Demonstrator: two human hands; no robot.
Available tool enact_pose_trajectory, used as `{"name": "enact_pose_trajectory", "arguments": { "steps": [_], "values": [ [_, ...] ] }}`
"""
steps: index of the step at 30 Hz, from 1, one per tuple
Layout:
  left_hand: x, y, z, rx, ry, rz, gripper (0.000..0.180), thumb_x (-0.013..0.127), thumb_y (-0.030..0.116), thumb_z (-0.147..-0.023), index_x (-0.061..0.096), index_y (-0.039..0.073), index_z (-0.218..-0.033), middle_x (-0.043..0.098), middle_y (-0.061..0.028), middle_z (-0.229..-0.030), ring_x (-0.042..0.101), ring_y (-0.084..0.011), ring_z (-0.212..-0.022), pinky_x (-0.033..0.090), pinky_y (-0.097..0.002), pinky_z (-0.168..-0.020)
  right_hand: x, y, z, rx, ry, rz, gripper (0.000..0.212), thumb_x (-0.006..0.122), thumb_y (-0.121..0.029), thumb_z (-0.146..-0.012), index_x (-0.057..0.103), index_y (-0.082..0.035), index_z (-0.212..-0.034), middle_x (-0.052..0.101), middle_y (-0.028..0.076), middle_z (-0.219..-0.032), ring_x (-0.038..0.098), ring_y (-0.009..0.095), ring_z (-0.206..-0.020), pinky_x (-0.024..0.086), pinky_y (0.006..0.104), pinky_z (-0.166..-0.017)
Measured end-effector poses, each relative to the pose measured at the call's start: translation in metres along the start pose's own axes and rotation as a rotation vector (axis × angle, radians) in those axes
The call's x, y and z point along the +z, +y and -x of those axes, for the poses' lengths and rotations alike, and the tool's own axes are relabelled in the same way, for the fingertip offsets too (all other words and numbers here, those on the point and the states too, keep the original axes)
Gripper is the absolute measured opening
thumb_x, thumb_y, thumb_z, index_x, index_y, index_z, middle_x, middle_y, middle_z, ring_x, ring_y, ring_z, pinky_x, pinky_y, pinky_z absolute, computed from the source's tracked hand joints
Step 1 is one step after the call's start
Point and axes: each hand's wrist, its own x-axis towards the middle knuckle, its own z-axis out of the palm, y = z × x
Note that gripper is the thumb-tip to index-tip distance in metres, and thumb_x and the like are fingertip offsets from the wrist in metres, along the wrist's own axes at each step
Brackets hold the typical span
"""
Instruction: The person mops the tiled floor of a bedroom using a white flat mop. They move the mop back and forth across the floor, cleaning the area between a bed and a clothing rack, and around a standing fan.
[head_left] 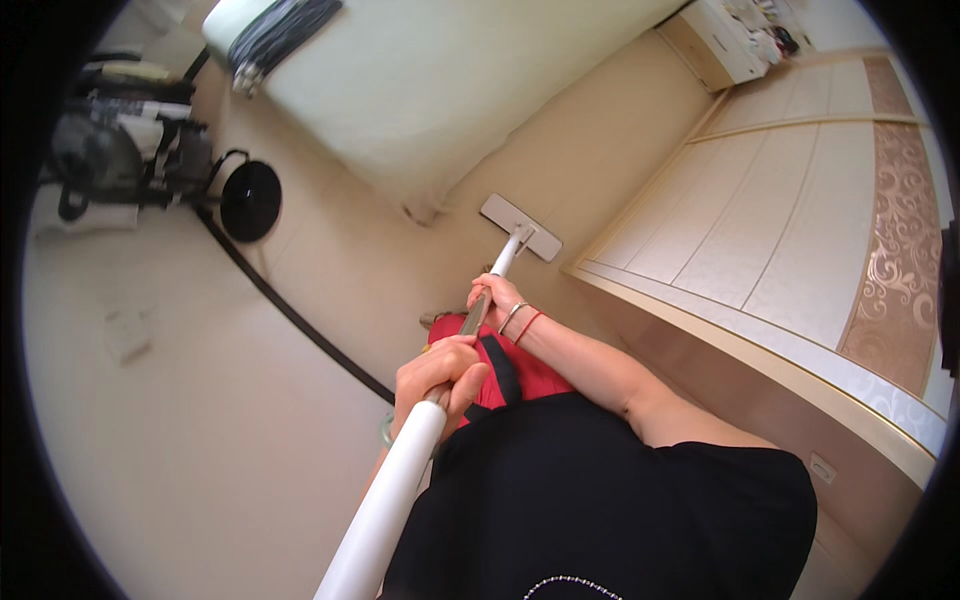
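My left hand (436, 378) is wrapped round the upper part of a flat mop's white and grey pole (385, 505). Farther down, my right hand (494, 299) grips the same pole, with a silver bangle and a red string at the wrist. The pole slants from the lower left, close to my body, to the floor ahead. At its far end the mop's flat rectangular head (500, 212) lies on the beige floor, between the corner of a bed and a wardrobe.
A bed with a pale green cover (420, 90) stands ahead, dark folded cloth (285, 35) on it. Patterned wardrobe doors (770, 210) line the right. At the left are black exercise-like equipment (120, 150) and a black round disc (251, 201). A white cabinet (715, 45) stands far right.
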Motion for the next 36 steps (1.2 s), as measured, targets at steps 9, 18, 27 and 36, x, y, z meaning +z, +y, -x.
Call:
{"name": "enact_pose_trajectory", "arguments": {
  "steps": [9, 18, 27, 36],
  "values": [
    [0.092, -0.019, -0.137, 0.132, -0.295, 0.171, 0.022, 0.067, 0.008, -0.075, 0.048, 0.004, -0.066, 0.052, -0.0024, -0.061, 0.053, -0.0147, -0.059, 0.048, -0.0368, -0.078, -0.037, -0.131, 0.001, -0.105, -0.285, -0.842, 0.022, 0.047, -0.005, -0.073, 0.035, -0.009, -0.055, 0.041, 0.000, -0.051, 0.042, 0.011, -0.048, 0.041, 0.0212, -0.048],
    [0.119, -0.039, -0.223, 0.097, -0.698, 0.163, 0.020, 0.060, 0.001, -0.075, 0.044, 0.005, -0.063, 0.052, -0.0036, -0.064, 0.053, -0.0159, -0.063, 0.043, -0.0404, -0.084, -0.056, -0.192, -0.031, -0.293, -0.229, -1.009, 0.025, 0.045, -0.004, -0.074, 0.035, -0.009, -0.052, 0.038, -0.002, -0.047, 0.037, 0.009, -0.042, 0.039, 0.0204, -0.042],
    [0.145, -0.053, -0.274, 0.108, -0.821, 0.082, 0.029, 0.061, -0.001, -0.074, 0.038, 0.005, -0.057, 0.040, -0.0026, -0.053, 0.042, -0.0154, -0.050, 0.045, -0.0383, -0.081, -0.057, -0.242, -0.041, -0.367, -0.168, -0.967, 0.028, 0.042, -0.004, -0.075, 0.033, -0.012, -0.049, 0.034, -0.002, -0.045, 0.036, 0.009, -0.042, 0.037, 0.0214, -0.042],
    [0.225, -0.091, -0.334, 0.253, -0.876, 0.043, 0.029, 0.062, -0.008, -0.068, 0.038, 0.003, -0.058, 0.039, -0.0035, -0.055, 0.043, -0.0157, -0.050, 0.044, -0.0392, -0.085, -0.116, -0.361, -0.063, -0.326, -0.224, -0.849, 0.028, 0.043, -0.002, -0.074, 0.034, -0.010, -0.049, 0.033, -0.001, -0.044, 0.035, 0.010, -0.041, 0.032, 0.0230, -0.041]
  ]
}}
